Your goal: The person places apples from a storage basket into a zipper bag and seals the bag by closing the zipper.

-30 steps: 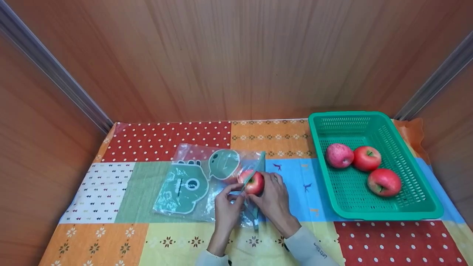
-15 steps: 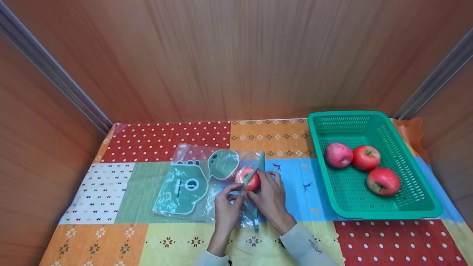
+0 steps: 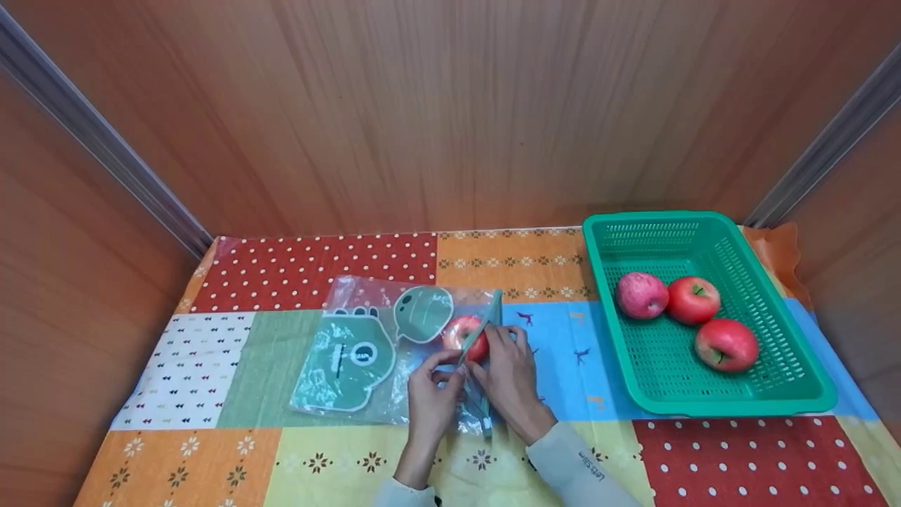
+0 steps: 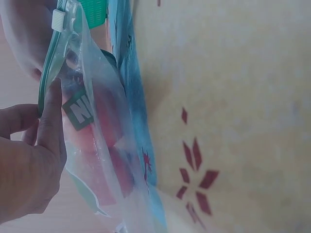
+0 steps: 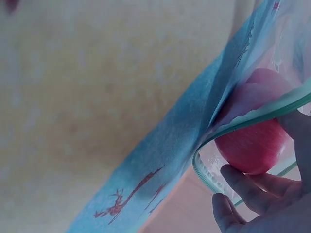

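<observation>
A clear zip bag (image 3: 407,370) printed with a green cartoon character lies on the patterned cloth, its mouth to the right. My left hand (image 3: 433,394) pinches the green zip edge between thumb and finger; the white slider (image 4: 58,20) sits farther along that strip. At the opening, my right hand (image 3: 514,380) grips a red apple (image 5: 255,148), thumb on one side and fingers underneath. That apple is partly inside the mouth, with the zip strip crossing over it. Deeper in, another apple (image 5: 267,77) shows reddish through the plastic.
A green plastic basket (image 3: 611,338) stands at the right with three apples (image 3: 693,300) in it. Wood-grain panels (image 3: 450,120) wall the back and both sides. The patchwork cloth (image 3: 204,373) covers the table.
My right hand has moved slightly left, carrying the apple from the bag's mouth farther inside. The left hand keeps its pinch on the zip edge in nearly the same spot.
</observation>
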Demonstrator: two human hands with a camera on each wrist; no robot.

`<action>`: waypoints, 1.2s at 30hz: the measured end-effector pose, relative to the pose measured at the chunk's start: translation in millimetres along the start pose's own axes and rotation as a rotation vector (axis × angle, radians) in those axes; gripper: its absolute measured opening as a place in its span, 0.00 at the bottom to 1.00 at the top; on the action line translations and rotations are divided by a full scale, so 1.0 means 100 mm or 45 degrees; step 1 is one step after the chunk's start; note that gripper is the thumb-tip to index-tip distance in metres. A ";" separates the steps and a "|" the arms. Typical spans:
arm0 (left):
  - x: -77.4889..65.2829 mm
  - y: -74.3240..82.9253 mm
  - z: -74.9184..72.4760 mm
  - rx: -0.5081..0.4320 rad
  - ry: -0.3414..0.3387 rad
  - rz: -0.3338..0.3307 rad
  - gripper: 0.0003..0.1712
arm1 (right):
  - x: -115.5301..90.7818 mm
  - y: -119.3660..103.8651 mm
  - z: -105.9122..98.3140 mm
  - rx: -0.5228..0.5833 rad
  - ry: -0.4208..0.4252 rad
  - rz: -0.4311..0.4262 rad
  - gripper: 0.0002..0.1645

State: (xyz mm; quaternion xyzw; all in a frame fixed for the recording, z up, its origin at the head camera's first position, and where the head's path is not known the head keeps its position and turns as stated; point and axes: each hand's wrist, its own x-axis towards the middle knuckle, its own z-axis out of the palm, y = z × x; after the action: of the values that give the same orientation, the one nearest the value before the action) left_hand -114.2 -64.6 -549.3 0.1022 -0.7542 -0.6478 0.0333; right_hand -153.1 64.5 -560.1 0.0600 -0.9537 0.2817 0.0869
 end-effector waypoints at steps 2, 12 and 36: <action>0.00 -0.01 0.00 -0.004 0.001 0.001 0.17 | 0.00 0.00 0.01 0.003 -0.005 -0.002 0.44; 0.00 -0.02 -0.02 -0.029 -0.004 0.011 0.17 | -0.13 0.11 -0.10 -0.015 -0.019 -0.083 0.50; 0.01 -0.02 0.00 0.008 -0.003 0.032 0.17 | -0.28 0.23 -1.29 -0.145 -0.073 -0.023 0.46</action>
State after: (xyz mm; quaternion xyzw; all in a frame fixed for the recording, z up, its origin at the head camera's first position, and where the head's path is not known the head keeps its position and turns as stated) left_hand -114.7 -65.3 -551.0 0.0920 -0.7575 -0.6451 0.0404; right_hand -112.2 156.2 -471.8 0.0716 -0.9697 0.2243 0.0653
